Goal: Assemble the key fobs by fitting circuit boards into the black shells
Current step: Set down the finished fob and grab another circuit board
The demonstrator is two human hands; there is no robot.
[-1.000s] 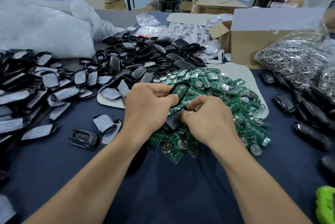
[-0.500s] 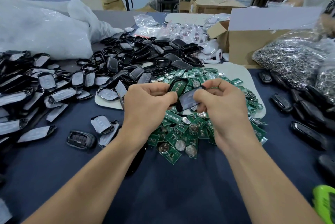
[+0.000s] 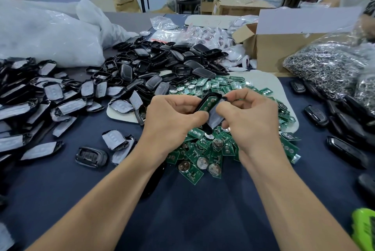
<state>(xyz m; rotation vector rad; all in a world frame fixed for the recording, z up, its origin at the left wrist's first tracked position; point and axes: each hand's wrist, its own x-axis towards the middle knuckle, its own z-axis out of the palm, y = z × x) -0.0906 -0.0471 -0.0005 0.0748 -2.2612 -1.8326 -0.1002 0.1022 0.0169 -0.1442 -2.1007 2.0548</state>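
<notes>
Open tablecloth [image 3: 192, 220] near; shell heaps [image 3: 162, 61] hem left, right, far. Left hand [image 3: 172, 116] grips boarded shell [image 3: 207, 102]; right hand [image 3: 249, 120] pinches cover [image 3: 215, 117], now overlapping it.

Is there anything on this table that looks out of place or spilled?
Only mildly. The green circuit boards spill past their white mat onto the blue cloth. One black shell lies by itself in front of the left pile. Nothing looks damaged.

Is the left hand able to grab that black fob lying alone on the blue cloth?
Probably not right now: the left hand grips a shell, though nothing blocks the lone fob.
</notes>
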